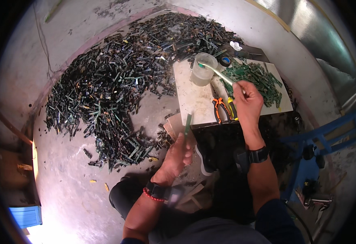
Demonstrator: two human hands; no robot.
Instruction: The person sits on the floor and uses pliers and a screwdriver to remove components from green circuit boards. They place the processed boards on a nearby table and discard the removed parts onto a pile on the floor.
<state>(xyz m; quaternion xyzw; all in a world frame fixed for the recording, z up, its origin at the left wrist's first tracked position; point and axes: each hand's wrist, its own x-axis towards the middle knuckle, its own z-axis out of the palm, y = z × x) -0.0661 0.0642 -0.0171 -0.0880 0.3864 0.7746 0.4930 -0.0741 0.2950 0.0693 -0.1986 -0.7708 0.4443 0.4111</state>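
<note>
My left hand (177,156) pinches a narrow green circuit board strip (188,124), held upright just off the front left corner of the white board (194,99). My right hand (248,97) is closed around a slim white-handled brush (226,77). The brush's far end reaches into a clear plastic cup (202,77) on the board; what its tip touches is hard to make out. Between the cup and my right wrist lie orange-and-black pliers (220,110) and a yellow-and-black handled tool (232,109). A heap of green strips (259,79) covers the board's right side.
A large pile of dark strips (104,89) spreads over the floor to the left and back. A roll of black tape (225,61) and a crumpled white scrap (235,45) sit at the board's far side. A blue chair (304,166) stands at the right.
</note>
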